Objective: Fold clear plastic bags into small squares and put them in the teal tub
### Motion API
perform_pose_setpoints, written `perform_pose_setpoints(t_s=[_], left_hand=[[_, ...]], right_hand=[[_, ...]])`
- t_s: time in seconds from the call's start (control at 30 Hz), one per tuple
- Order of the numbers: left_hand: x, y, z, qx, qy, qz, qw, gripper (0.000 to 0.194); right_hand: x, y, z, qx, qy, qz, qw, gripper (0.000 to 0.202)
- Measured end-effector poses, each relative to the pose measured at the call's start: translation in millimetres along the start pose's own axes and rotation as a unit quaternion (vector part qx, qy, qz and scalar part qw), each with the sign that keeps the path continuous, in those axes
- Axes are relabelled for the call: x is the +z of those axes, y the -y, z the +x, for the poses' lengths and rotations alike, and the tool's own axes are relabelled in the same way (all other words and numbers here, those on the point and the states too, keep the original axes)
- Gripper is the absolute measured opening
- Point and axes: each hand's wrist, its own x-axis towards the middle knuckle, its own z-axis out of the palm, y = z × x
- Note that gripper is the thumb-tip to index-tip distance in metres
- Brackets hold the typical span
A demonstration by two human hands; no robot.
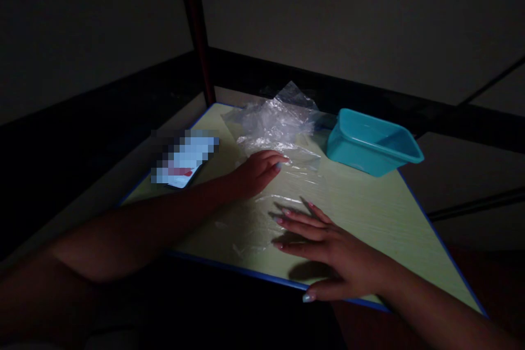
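My left hand (256, 172) reaches to the middle of the table, with thumb and fingers brought together on a clear plastic bag (301, 159). Just beyond it lies a crumpled heap of clear plastic bags (274, 117), shiny under the light. A thin sheet of the same clear plastic (254, 224) seems to lie flat on the tabletop, nearer to me. Over its right side my right hand (336, 249) is palm down, fingers spread and holding nothing, with its thumb at the table's front edge.
A pale wooden-look table (381, 224) with blue edging stands in a dark corner. At its back right sits a turquoise plastic basin (369, 145). A lit phone (184, 164), partly blurred out, is on the left side. Walls close off the back and left.
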Motion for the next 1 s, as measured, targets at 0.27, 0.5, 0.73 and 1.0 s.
perform_pose_setpoints(t_s=[0.27, 0.5, 0.73, 1.0], left_hand=[[3.6, 3.5, 0.7, 0.007, -0.025, -0.022, 0.999, 0.071], [0.9, 0.9, -0.2, 0.007, -0.012, -0.027, 1.0, 0.071], [-0.8, -3.6, -1.8, 0.006, -0.002, -0.028, 1.0, 0.072], [6.5, 5.7, -5.0, 0.018, -0.002, -0.047, 0.999, 0.071]], right_hand=[[1.8, 16.3, 12.4, -0.038, 0.021, 0.001, 0.999, 0.073], [26.5, 50.3, 34.7, -0.052, -0.019, -0.049, 0.997, 0.069], [37.4, 48.5, 41.3, -0.048, -0.022, -0.04, 0.998, 0.069], [38.5, 45.3, 42.6, -0.054, -0.061, -0.001, 0.997, 0.07]])
